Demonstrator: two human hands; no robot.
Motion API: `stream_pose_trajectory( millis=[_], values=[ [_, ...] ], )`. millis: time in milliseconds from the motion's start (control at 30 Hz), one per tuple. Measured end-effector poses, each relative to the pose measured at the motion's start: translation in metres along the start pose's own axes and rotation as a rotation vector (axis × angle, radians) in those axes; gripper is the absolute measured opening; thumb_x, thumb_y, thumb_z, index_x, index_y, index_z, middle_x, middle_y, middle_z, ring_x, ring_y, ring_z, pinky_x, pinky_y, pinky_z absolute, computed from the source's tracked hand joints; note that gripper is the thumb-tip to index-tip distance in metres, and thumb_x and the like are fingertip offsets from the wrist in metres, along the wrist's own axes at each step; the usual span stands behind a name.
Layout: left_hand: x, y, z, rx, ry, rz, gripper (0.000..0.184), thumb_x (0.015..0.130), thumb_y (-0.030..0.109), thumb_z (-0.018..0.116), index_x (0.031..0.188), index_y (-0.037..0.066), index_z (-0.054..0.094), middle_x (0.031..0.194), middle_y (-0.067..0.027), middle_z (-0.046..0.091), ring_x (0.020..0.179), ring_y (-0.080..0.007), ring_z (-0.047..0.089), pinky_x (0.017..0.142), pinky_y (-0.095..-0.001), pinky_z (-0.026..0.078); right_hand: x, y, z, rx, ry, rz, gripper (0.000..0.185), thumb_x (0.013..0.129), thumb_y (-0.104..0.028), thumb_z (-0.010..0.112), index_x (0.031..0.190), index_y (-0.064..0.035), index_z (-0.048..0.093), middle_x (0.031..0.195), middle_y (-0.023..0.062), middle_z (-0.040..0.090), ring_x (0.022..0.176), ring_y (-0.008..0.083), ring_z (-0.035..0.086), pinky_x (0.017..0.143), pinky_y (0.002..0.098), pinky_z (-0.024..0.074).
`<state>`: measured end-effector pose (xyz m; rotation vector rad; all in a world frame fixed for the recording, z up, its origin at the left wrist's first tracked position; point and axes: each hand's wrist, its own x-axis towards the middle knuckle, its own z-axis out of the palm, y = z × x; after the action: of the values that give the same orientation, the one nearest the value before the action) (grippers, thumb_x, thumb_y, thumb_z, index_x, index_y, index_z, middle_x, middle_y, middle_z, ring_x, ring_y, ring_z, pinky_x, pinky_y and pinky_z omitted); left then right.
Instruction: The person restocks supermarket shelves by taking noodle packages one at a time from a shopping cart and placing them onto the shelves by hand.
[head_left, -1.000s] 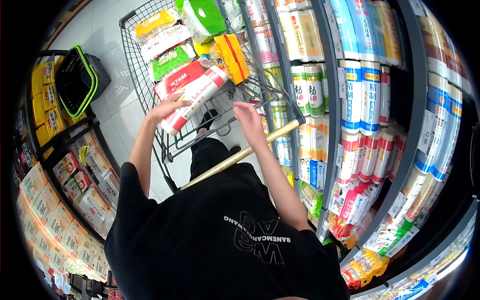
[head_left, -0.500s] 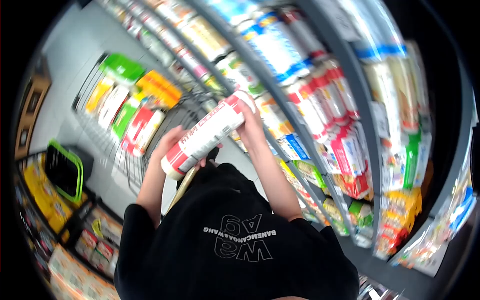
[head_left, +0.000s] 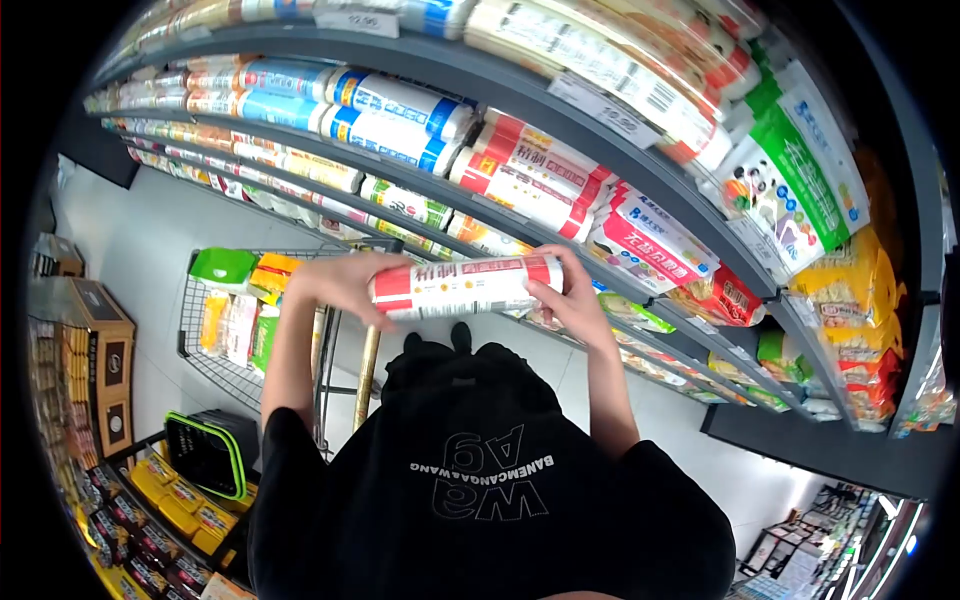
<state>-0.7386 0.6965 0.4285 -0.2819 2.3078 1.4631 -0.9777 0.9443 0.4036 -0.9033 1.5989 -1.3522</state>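
Note:
A white, red-banded cylindrical pack of dried noodles (head_left: 465, 285) lies almost level in front of my chest. At its left end, my left hand (head_left: 350, 283) is closed around the red band, with some fingers hidden behind the pack. My right hand (head_left: 575, 300) grips the opposite end, thumb on the near side. Similar red-and-white noodle packs (head_left: 530, 175) lie on the shelf just beyond. Below my left forearm and to the left stands a wire shopping cart (head_left: 215, 365) with a gold-coloured handle (head_left: 367, 375).
Grey shelves (head_left: 420, 150) of packaged noodles curve across the top and right. Bagged groceries (head_left: 225, 266) sit in the cart. A black basket with a green rim (head_left: 240, 455) stands at lower left, near yellow packages (head_left: 180, 495) and a cardboard display (head_left: 105, 370).
The view has swung toward the shelves. The noodle pack went from steeply tilted to nearly level, and its printing has turned from upside down to upright. Both hands still hold it.

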Motion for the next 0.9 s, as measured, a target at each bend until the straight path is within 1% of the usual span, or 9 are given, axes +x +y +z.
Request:
stream_pose_trajectory(
  millis=[67, 100, 233, 333, 367, 433, 633, 833, 900],
  values=[
    [0.023, 0.024, -0.017, 0.279, 0.096, 0.032, 0.08, 0.057, 0.02, 0.085, 0.129, 0.004, 0.053, 0.116, -0.0156, 0.063, 0.102, -0.0284, 0.063, 0.088, -0.0353, 0.051, 0.003, 0.008, -0.018, -0.066, 0.045, -0.235, 0.055, 0.079, -0.014, 0.081, 0.123, -0.0082, 0.049, 0.104, 0.0048, 0.059, 0.089, 0.0135, 0.063, 0.073, 0.0277, 0.0551],
    [0.033, 0.033, -0.022, 0.366, 0.232, 0.121, 0.076, 0.059, 0.018, 0.084, 0.128, 0.005, 0.054, 0.112, -0.0162, 0.064, 0.104, -0.0296, 0.063, 0.09, -0.0359, 0.051, 0.003, 0.004, -0.027, -0.062, 0.028, -0.199, 0.063, 0.072, -0.012, 0.085, 0.124, -0.0079, 0.05, 0.117, 0.007, 0.055, 0.109, 0.0172, 0.058, 0.089, 0.0322, 0.0529],
    [0.088, 0.053, -0.046, 0.784, 0.58, 0.334, 0.067, 0.068, 0.016, 0.08, 0.13, 0.009, 0.055, 0.124, -0.013, 0.062, 0.113, -0.0331, 0.058, 0.097, -0.041, 0.048, 0.009, -0.005, -0.052, -0.641, 0.314, -0.441, 0.067, 0.068, -0.018, 0.085, 0.125, -0.0124, 0.052, 0.121, 0.0124, 0.055, 0.105, 0.0334, 0.06, 0.085, 0.0373, 0.0547],
    [0.121, 0.067, -0.063, 0.88, 0.629, 0.433, 0.063, 0.071, 0.019, 0.078, 0.13, 0.01, 0.055, 0.124, -0.0135, 0.062, 0.116, -0.0325, 0.056, 0.1, -0.0413, 0.045, 0.012, -0.016, -0.069, -1.021, 0.494, -0.66, 0.063, 0.065, -0.023, 0.084, 0.119, -0.01, 0.057, 0.115, 0.0102, 0.058, 0.113, 0.0311, 0.053, 0.1, 0.0418, 0.0427],
    [0.12, 0.088, -0.063, 0.759, 0.536, 0.26, 0.065, 0.072, 0.019, 0.077, 0.132, 0.012, 0.054, 0.129, -0.0146, 0.058, 0.122, -0.0333, 0.052, 0.106, -0.0412, 0.04, 0.015, -0.017, -0.072, -1.059, 0.524, -0.688, 0.062, 0.064, -0.023, 0.084, 0.119, -0.01, 0.057, 0.115, 0.0097, 0.059, 0.115, 0.0302, 0.052, 0.101, 0.0427, 0.0398],
    [0.138, 0.076, -0.066, 0.856, 0.63, 0.349, 0.066, 0.072, 0.02, 0.077, 0.133, 0.014, 0.053, 0.132, -0.0151, 0.055, 0.125, -0.0335, 0.048, 0.109, -0.0416, 0.036, 0.024, -0.019, -0.077, -1.138, 0.588, -0.751, 0.062, 0.063, -0.023, 0.084, 0.118, -0.0099, 0.059, 0.115, 0.0088, 0.06, 0.118, 0.0286, 0.049, 0.104, 0.0445, 0.0341],
    [0.166, 0.059, -0.083, 0.941, 0.646, 0.243, 0.07, 0.074, 0.022, 0.075, 0.138, 0.018, 0.048, 0.135, -0.0156, 0.052, 0.132, -0.0326, 0.042, 0.115, -0.042, 0.027, 0.062, 0.003, -0.092, -1.237, 0.613, -0.762, 0.064, 0.068, -0.03, 0.082, 0.123, -0.0102, 0.058, 0.119, 0.0097, 0.061, 0.117, 0.0286, 0.049, 0.103, 0.0457, 0.0328],
    [0.173, 0.045, -0.09, 0.898, 0.644, 0.251, 0.065, 0.076, 0.021, 0.074, 0.136, 0.012, 0.049, 0.132, -0.0169, 0.055, 0.13, -0.0334, 0.043, 0.113, -0.0422, 0.029, 0.076, 0.007, -0.08, -1.355, 0.688, -0.561, 0.055, 0.071, -0.024, 0.079, 0.12, -0.0079, 0.061, 0.12, 0.0099, 0.06, 0.118, 0.03, 0.049, 0.104, 0.0465, 0.0316],
    [0.172, 0.035, -0.084, 0.928, 0.799, 0.382, 0.053, 0.08, 0.023, 0.072, 0.128, 0.006, 0.055, 0.128, -0.0202, 0.056, 0.125, -0.038, 0.046, 0.109, -0.0435, 0.033, 0.079, 0.004, -0.07, -1.355, 0.718, -0.553, 0.049, 0.072, -0.021, 0.077, 0.117, -0.0069, 0.062, 0.119, 0.0103, 0.059, 0.119, 0.0309, 0.049, 0.105, 0.0489, 0.0302]
  ],
)
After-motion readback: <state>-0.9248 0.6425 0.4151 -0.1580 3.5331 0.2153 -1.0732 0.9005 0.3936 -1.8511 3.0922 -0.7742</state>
